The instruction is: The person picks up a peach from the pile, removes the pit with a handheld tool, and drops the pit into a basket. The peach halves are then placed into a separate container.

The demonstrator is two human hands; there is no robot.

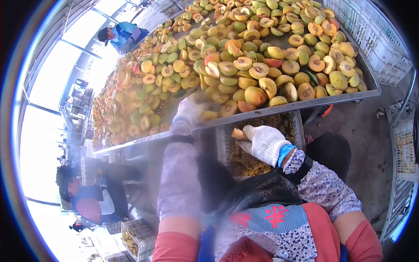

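Note:
Halved peaches [257, 70], yellow-green with reddish patches and brown centres, are heaped over a metal-edged table [288, 105]. My left hand [190, 108], in a white glove, reaches over the table's near edge beside the closest peaches. Haze blurs its fingers, so I cannot tell whether they grip one. My right hand [265, 142], also gloved in white, is closed around a short tan-orange piece [239, 134] that sticks out past the thumb. It is held above a crate [300, 131] of small yellowish-brown pieces [248, 162], under the table edge.
White plastic crates [371, 39] are stacked at the right end of the table, with another crate stack [405, 148] lower right. One person [122, 37] stands across the table; another person [94, 196] is at the left. A filled crate [139, 238] sits lower left.

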